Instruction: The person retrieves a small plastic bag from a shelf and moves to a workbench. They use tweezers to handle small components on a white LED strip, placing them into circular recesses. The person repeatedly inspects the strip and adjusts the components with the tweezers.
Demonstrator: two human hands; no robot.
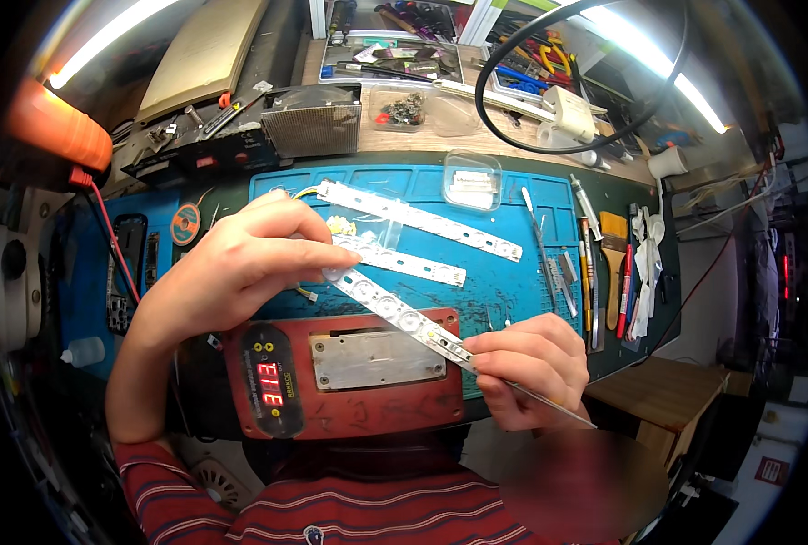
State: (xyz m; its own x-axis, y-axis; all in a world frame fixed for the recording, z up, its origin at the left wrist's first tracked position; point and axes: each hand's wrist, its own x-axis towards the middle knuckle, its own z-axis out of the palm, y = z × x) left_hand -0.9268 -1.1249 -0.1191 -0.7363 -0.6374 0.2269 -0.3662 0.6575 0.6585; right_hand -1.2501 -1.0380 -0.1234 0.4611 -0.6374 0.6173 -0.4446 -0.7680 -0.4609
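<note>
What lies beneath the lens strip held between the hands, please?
The blue mat and red device show beneath the lens strip; whatever the strip directly covers cannot be seen.

Flat brush (614, 247) beside red pen (624, 300); small translucent bottle (86, 351), far left
</note>
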